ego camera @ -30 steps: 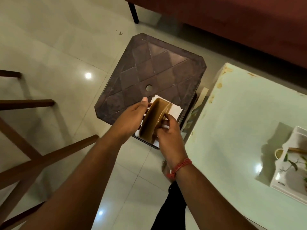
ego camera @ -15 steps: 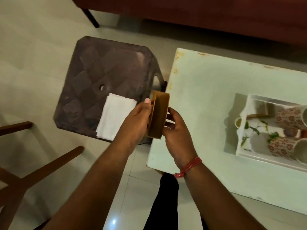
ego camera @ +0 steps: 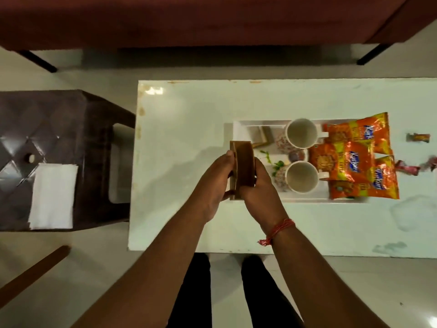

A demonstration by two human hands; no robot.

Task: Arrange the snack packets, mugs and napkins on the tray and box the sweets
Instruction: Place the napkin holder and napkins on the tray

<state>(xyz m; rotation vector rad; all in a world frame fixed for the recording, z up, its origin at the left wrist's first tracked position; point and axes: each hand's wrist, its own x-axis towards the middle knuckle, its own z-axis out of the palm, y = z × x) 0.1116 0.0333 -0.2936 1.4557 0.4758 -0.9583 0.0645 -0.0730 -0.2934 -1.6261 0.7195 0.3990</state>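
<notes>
Mugs (ego camera: 302,156) and snack packets (ego camera: 359,157) on tray (ego camera: 238,130); napkins (ego camera: 53,196) at nine o'clock, sweets (ego camera: 418,137) at three o'clock unboxed; both hands' fingers (ego camera: 230,154) grasping wooden holder (ego camera: 243,170).

The tray (ego camera: 238,129) lies on the tabletop (ego camera: 179,119), toward its right half. Two mugs (ego camera: 302,133) stand in the tray, one behind the other, with snack packets (ego camera: 354,159) overlapping its right end. Right of the packets, what may be wrapped sweets (ego camera: 418,137) lie on the tabletop. A stool (ego camera: 71,124) stands left of the tabletop, napkins (ego camera: 53,196) on its near part. Both hands, left hand (ego camera: 212,183) and right hand (ego camera: 259,185), hold a holder (ego camera: 243,169) above the tabletop, just left of the tray. A sofa (ego camera: 212,20) stands behind.
</notes>
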